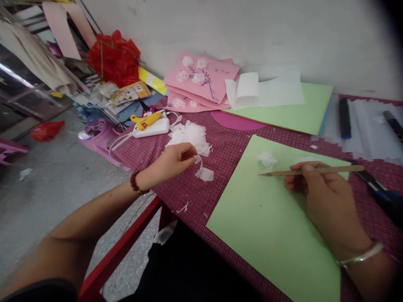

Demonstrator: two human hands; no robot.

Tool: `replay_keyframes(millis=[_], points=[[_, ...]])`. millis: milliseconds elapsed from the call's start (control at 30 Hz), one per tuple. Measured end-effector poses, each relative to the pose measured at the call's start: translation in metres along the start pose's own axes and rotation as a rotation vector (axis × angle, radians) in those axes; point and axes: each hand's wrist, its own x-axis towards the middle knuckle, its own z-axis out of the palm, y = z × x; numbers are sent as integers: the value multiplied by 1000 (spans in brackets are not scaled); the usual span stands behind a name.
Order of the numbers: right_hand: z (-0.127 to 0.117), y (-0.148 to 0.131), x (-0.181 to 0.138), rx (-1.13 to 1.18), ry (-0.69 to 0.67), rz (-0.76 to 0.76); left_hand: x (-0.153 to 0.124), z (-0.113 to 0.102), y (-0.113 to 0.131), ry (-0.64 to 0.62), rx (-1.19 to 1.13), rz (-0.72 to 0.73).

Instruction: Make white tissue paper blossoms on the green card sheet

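My left hand (pixel 171 161) reaches to a pile of white tissue scraps (pixel 190 136) on the red checked tablecloth (pixel 220 155), its fingers pinched on a small white tissue piece (pixel 197 159). Another loose tissue square (pixel 205 174) lies just beside it. My right hand (pixel 317 188) rests on a light green paper sheet (pixel 267 226) and holds a thin wooden stick (pixel 315 171) that points left. A small crumpled tissue flower (pixel 267 158) sits on the green sheet near the stick's tip.
Pink cards with tissue flowers (pixel 201 79) lie against the wall beside a white paper roll (pixel 248 88) and another green sheet (pixel 296 113). A yellow glue gun (pixel 146 121) lies on a white box. Markers (pixel 344 117) and a dark tool (pixel 374 186) lie at the right. Red plastic (pixel 113 56) is at far left.
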Motion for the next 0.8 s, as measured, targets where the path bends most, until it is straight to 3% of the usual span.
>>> replay_keyframes(millis=[200, 333, 467, 667, 733, 800], points=[[0, -1, -1, -16, -11, -13, -28, 18, 6, -45, 203, 342], [0, 0, -1, -15, -2, -18, -25, 28, 1, -71, 319, 397], [0, 1, -1, -24, 13, -12, -13, 24, -4, -63, 130, 287], [1, -13, -4, 36, 23, -54, -6, 5, 9, -142, -350, -78], [5, -23, -11, 81, -43, -49, -4, 4, 20, -125, -394, -88], [12, -34, -23, 104, -191, 56, -2, 7, 33, -33, -331, 2]])
